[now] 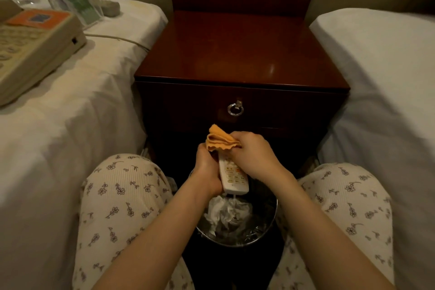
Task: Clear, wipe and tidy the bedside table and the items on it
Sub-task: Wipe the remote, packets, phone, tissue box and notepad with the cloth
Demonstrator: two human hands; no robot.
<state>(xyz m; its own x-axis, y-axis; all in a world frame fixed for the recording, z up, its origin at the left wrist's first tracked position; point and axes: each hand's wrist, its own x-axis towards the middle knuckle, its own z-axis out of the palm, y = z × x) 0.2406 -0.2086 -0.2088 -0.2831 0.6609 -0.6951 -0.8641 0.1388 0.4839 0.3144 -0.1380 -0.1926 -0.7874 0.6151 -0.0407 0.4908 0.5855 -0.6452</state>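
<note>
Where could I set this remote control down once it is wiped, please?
The top of the bedside table, between the two beds, shows bare right across. The right bed beside it is bare too. The left bed is crowded near the table: telephone, its cord and an acrylic sign holder. The waste bin below holds crumpled tissue.

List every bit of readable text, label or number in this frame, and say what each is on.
No text is legible.
Orange label on the beige desk telephone: dark square print, blurred.
Telephone keypad: key marks too blurred.
Green card beyond the telephone: print too small.
White remote control in the left hand, orange cloth in the right hand: button marks too small.
</note>
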